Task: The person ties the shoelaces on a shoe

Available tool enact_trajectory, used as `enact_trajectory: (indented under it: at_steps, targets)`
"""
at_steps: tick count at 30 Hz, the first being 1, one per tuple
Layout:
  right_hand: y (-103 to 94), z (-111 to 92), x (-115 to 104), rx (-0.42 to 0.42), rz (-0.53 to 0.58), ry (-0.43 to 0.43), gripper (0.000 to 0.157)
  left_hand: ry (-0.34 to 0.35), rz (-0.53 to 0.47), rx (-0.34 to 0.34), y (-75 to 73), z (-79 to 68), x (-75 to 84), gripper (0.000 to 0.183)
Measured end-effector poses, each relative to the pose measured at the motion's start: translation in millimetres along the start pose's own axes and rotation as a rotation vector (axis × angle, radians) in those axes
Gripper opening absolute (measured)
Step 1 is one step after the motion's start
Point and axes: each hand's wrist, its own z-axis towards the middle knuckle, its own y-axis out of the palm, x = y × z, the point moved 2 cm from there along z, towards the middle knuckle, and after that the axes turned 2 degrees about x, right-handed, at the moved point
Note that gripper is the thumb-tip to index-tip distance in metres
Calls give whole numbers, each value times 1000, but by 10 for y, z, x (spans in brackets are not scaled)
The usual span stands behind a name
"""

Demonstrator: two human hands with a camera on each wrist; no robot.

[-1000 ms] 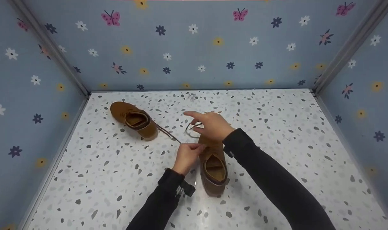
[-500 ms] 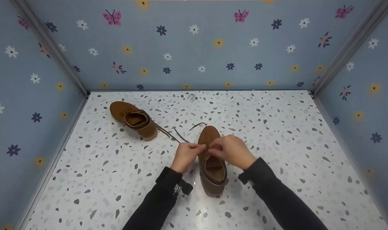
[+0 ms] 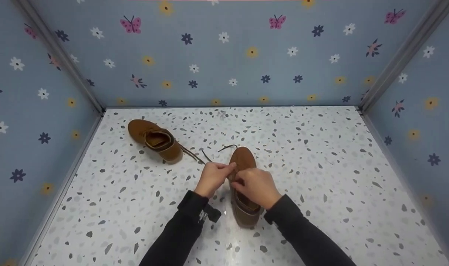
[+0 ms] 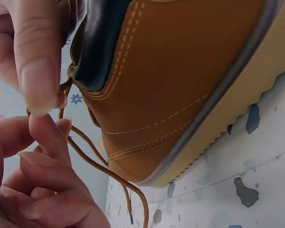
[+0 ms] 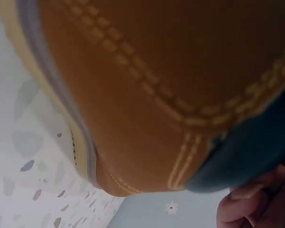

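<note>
A brown ankle shoe (image 3: 243,159) stands upright on the floor, its toe pointing away from me. At its lacing, my left hand (image 3: 212,179) pinches a brown shoelace (image 4: 92,164) between thumb (image 4: 38,83) and forefinger. My right hand (image 3: 257,184) lies over the front of the shoe's opening, beside the left, its fingers curled at the lacing and seeming to pinch lace; its fingertips are partly hidden. In the right wrist view, its fingers (image 5: 242,204) show behind the dark collar (image 5: 242,152). One lace end (image 3: 228,147) lies loose beyond the toe.
A second brown shoe (image 3: 156,140) stands to the left, turned toward the far left corner, with its laces (image 3: 191,153) trailing right across the speckled floor (image 3: 320,162). Blue walls (image 3: 224,66) printed with flowers and butterflies enclose the floor at the back and both sides.
My right hand has come back from above the toe, where a loop of lace hung by it, to the lacing beside my left hand. The left hand has barely moved.
</note>
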Motion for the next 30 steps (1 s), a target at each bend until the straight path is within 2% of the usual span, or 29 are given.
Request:
enact_trajectory:
  at_steps: [4,6,10,13,15,18,22,24,30]
  targets:
    - [10,11,38,34,48,37,17,139,217,48,-30,60,18,21]
    - [4,11,65,23,82,67,12,212,312,26,-27,91,10,17]
    - [-15,20,108,-13,148,118,9,288,360,-91,7,135,-35,19]
    - [-38,31,130,-42,195,148,9,304,354,-131,30,157,-58,11]
    - [-56,36,142,-57,217,164,9,308,352,-137,34,167,-64,6]
    - [-73,51,166,-70,237,182,10,271,319,-137,14,151,-36,5]
    - [-106,72,203,-60,263,213,11,182,208,-144,-43,89,53,9]
    - [-131,84,214,-51,282,230,13,163,166,-152,-78,46,104,10]
    - [-204,115,235,-71,329,291,12,92,84,-248,-144,-131,137,14]
